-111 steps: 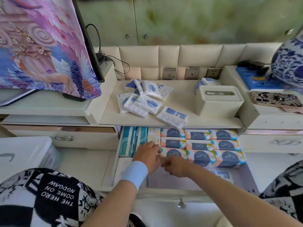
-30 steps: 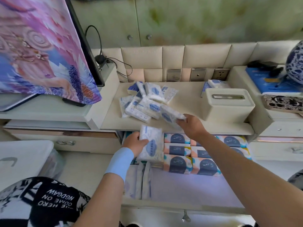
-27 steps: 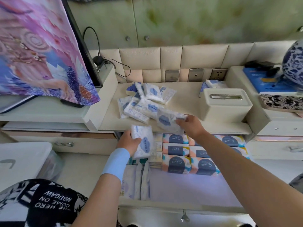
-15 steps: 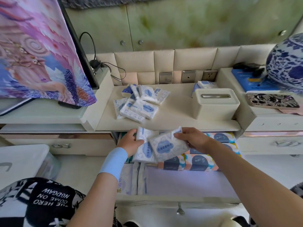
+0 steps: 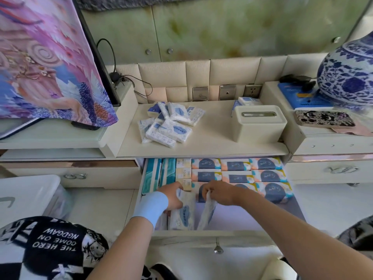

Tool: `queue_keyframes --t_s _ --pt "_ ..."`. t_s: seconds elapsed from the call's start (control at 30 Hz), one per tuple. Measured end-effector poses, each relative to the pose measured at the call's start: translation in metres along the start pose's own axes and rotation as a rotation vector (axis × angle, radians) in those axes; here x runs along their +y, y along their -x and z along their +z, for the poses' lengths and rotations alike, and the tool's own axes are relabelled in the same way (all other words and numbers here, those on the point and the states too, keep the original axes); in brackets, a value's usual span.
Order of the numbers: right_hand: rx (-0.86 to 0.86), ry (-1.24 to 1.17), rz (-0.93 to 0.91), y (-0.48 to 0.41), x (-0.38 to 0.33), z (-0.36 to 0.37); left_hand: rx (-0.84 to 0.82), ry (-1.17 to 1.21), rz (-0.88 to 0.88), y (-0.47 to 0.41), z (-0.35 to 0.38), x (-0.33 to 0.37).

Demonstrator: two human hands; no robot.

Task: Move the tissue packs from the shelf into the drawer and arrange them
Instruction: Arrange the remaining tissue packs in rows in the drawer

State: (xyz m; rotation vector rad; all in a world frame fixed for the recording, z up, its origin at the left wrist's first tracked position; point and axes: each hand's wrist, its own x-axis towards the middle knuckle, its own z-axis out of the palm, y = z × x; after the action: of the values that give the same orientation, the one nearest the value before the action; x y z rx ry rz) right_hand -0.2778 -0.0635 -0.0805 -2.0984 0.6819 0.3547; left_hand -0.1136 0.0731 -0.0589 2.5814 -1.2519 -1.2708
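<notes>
Left hand has fingers curled round a white tissue pack, on edge at the front left of the drawer. Right hand pinches a second pack just beside it. Risk: the soft packs flop over on release, since nothing braces their right side. The shelf overhangs the rear rows; bare floor front right leaves room. Loose pack pile waits on the shelf.

We can't read the print on the shelf packs, and the vase at upper right is cut off by the edge.
</notes>
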Motion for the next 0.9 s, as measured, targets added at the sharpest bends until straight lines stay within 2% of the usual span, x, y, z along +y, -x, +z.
queue_keyframes --t_s 0.3,0.5,0.6,0.7,0.77,0.83,0.9 --pt "0.134 0.07 -0.196 -0.015 0.002 0.041 0.026 -0.227 -0.013 -0.007 0.01 0.0" --pt "0.181 0.005 -0.167 -0.023 -0.002 0.05 0.24 -0.286 0.03 -0.012 0.032 -0.01" --pt "0.437 -0.062 -0.134 -0.021 -0.007 0.056 0.301 -0.276 0.125 -0.013 0.036 -0.014" --pt "0.654 -0.11 0.027 -0.019 -0.008 0.06 0.295 -0.307 0.176 -0.014 0.037 -0.017" --pt "0.597 -0.044 0.158 -0.016 -0.012 0.061 0.288 -0.275 0.202 -0.013 0.038 -0.017" --pt "0.426 0.069 0.257 -0.012 -0.017 0.062 0.26 -0.229 0.208 -0.012 0.038 -0.013" --pt "0.286 0.253 0.244 -0.013 -0.019 0.069 0.229 -0.107 0.194 -0.012 0.039 -0.009"
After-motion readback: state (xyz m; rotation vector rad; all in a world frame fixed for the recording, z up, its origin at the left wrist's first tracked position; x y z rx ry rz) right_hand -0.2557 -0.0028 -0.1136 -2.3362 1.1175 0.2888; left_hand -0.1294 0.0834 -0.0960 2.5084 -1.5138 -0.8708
